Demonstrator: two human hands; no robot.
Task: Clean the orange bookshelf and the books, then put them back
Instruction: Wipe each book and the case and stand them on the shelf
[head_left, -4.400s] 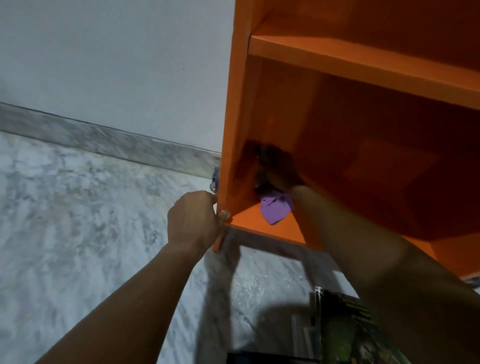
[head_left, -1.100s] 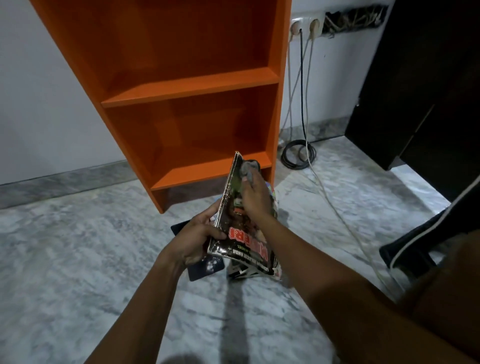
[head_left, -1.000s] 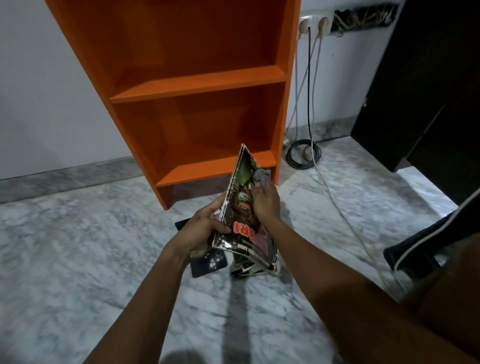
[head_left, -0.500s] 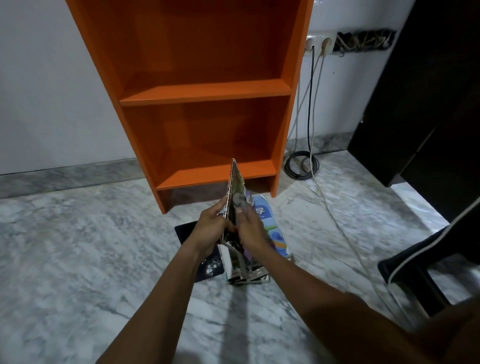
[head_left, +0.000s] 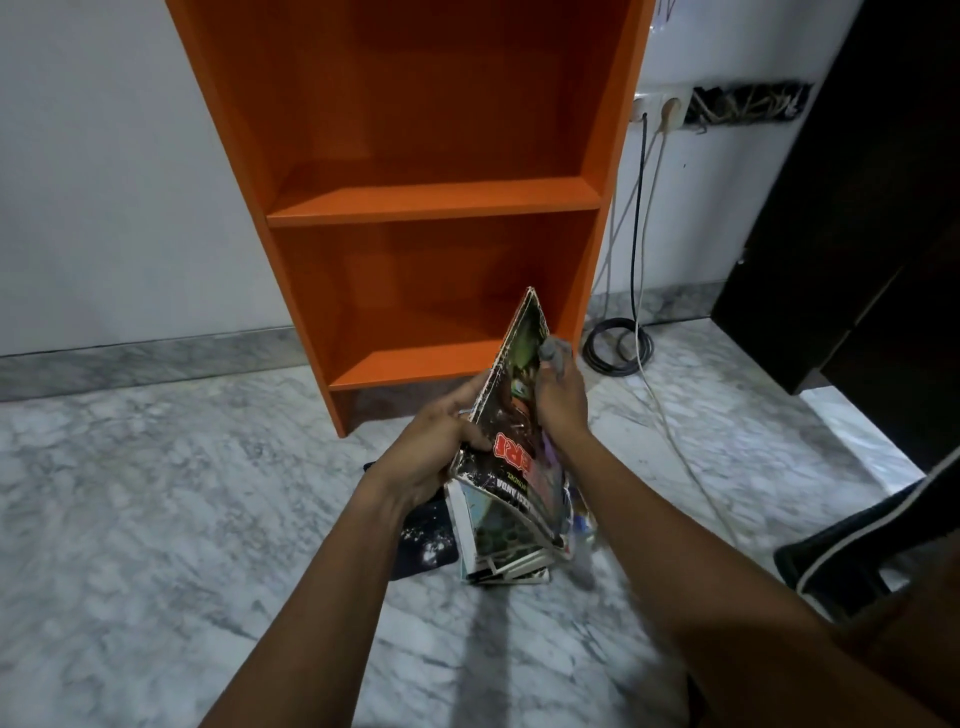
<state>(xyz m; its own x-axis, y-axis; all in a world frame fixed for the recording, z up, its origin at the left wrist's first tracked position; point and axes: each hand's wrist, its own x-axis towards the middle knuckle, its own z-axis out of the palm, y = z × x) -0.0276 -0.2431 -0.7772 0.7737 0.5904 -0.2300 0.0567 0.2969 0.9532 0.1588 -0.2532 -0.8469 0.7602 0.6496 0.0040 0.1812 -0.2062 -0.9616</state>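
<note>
While the left hand (head_left: 436, 447) is gripping a worn book (head_left: 511, 431) by its left edge, holding it upright and tilted in front of the orange bookshelf (head_left: 431, 197), the right hand (head_left: 563, 395) is pressing a bunched cloth (head_left: 555, 353) against the cover, fingers closed on it. More books (head_left: 498, 551) are lying stacked on the marble floor (head_left: 156, 519) just below, shelves bare.

White wall (head_left: 104, 156); grey marble floor (head_left: 156, 519); dark cabinet (head_left: 857, 208) at right.
</note>
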